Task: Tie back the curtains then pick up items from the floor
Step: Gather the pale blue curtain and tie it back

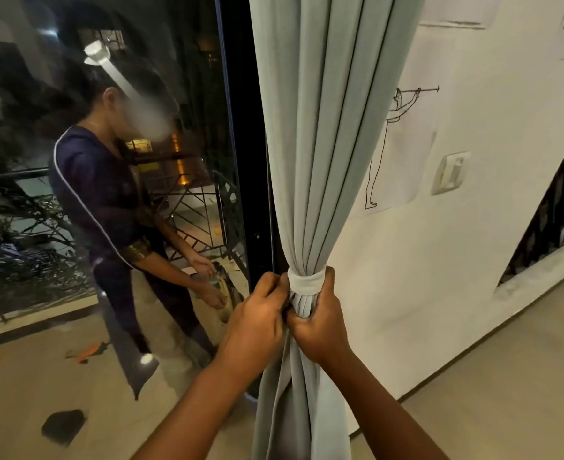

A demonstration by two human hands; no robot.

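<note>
Both hands, left hand (257,313) and right hand (320,323), grip the bunched grey-green curtain (327,144), fingers curled at its soft fabric tie-back band (305,282).

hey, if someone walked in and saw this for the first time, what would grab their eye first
Most likely the pale grey-green curtain hanging down the middle, gathered into a bundle by a tie-back band that both hands work on: the left hand pinches at its left side, the right hand grips the folds just beneath. To the left, the dark glass door reflects the person, and a line drawing of a figure hangs on the white wall to the right.
</note>
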